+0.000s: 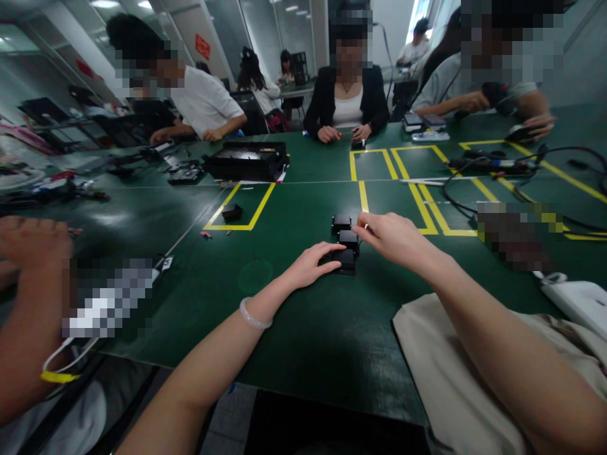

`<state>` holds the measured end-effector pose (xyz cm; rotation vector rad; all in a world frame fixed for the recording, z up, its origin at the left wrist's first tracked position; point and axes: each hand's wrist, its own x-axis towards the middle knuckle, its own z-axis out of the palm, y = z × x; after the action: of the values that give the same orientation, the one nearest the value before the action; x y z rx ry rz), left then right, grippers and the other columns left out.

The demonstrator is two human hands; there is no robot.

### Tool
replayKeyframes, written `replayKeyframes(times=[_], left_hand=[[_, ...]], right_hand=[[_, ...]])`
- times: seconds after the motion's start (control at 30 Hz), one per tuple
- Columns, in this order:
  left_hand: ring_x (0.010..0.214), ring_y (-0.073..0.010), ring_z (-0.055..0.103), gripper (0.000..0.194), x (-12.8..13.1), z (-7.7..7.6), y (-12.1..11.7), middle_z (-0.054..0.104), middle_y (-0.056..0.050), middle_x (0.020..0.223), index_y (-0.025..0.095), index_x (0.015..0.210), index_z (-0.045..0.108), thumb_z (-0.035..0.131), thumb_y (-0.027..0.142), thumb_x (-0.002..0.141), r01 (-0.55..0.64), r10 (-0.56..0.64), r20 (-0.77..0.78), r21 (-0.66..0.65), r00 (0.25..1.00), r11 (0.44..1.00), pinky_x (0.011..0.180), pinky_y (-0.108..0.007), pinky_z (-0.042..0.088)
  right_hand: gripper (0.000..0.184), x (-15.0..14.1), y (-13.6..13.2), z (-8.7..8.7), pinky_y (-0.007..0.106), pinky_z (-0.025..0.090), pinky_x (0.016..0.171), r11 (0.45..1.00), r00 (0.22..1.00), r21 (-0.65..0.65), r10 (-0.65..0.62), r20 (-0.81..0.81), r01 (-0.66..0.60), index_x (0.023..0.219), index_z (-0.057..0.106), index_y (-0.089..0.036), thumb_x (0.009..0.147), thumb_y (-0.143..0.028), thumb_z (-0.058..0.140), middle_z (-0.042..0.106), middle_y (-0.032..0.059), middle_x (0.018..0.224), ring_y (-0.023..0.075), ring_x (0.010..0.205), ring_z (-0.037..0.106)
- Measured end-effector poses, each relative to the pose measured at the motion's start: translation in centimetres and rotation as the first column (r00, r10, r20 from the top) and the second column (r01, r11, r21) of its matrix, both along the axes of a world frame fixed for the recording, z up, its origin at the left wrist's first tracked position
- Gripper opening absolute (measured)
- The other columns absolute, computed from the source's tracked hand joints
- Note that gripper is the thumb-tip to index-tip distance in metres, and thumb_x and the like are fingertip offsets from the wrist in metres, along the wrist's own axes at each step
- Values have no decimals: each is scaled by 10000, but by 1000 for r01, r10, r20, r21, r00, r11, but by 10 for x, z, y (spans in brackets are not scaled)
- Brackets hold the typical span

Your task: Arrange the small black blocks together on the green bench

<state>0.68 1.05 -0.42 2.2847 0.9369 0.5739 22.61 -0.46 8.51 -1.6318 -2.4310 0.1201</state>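
Note:
Three small black boxes stand in a row on the green table: a far one [341, 222], a middle one [349, 238] and a near one [345, 260]. My left hand [313, 264] reaches in from the left, thumb and forefinger on the near box, the forefinger at its far edge beside the middle box. To the right, my right hand [386, 232] is closed in a pinch beside the middle box. Whatever lies between its fingertips is too small and hidden to make out.
Another small black box [231, 212] sits inside yellow tape at the left. Behind it stands a large black tray [246, 160]. Cables [502, 165] run across the right side. A beige cloth [441, 354] lies by my right arm. Several people sit around the table.

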Motion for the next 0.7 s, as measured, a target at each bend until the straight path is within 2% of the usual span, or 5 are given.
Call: replayKeyframes(times=[0.2,0.4,0.57,0.7], left_hand=[[1069,-223,546,403,0,1,0,582,-58,1152,269,1307,503,503,401,926,-4,4,1,-2,1000,1000,913,-342,429],[1056,-221,549,406,0,0,-1,576,-58,1156,269,1310,499,500,403,927,-8,8,-6,1,1000,1000,901,-339,432],[1048,-219,550,402,0,2,-1,580,-56,1142,274,1310,499,499,395,927,-8,8,-13,3,1000,1000,897,-339,432],[1050,-215,551,402,0,1,-1,581,-52,1144,273,1308,501,502,397,926,-9,9,-9,10,1000,1000,898,-331,431]], right_hand=[[233,3,-1,0,262,258,530,999,998,14,42,-45,-42,1058,504,-245,939,-349,334,657,33,807,178,656,559],[288,0,0,1,274,255,532,999,999,1,-41,4,41,938,562,-234,937,-432,352,669,50,789,200,695,582],[239,2,0,1,267,261,536,1000,999,-3,-26,-32,26,1054,520,-242,942,-349,338,670,41,819,189,685,573],[251,1,-1,1,265,254,533,1000,999,-5,-31,-32,31,990,536,-239,937,-400,351,664,40,798,190,684,572]])
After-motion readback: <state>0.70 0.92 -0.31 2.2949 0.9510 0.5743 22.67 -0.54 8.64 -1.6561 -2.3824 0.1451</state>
